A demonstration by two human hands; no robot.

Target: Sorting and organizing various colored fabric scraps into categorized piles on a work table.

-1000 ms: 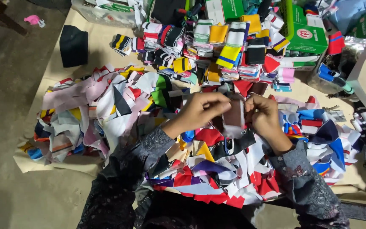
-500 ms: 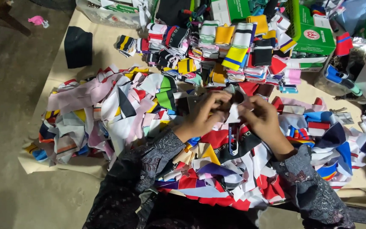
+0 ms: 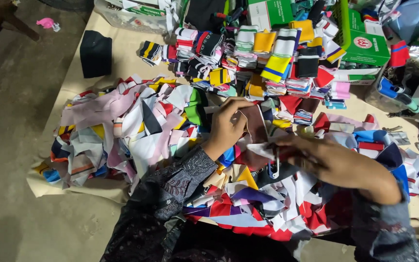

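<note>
Concrete floor (image 3: 20, 145) left of hands; tan table (image 3: 122, 53) buried in fabric scraps.

Head view: left hand (image 3: 226, 127) pinches upper edge of maroon fabric piece (image 3: 255, 127), fingers closed on it. Right hand (image 3: 328, 160) grips lower edge plus white strip (image 3: 263, 151), knuckles up, blurred. Piece held between hands, above scrap heap (image 3: 136, 126). Folded rib stacks (image 3: 272, 53) beyond hands. Step, by judgement: sorting or straightening one piece; next move needs firm two-hand hold.

I see a dark maroon-brown fabric piece (image 3: 257, 127) pinched in my left hand (image 3: 226, 127) — its edge trimmed white. My sleeve (image 3: 180, 182) is dark grey with a pale paisley print. The scrap heap (image 3: 136, 126) runs pink, white, red, green and yellow; the folded stacks (image 3: 267, 58) behind show yellow, black-and-white stripes and red. Green cartons (image 3: 364, 41) — white panels — sit beside a black cloth (image 3: 95, 53).
</note>
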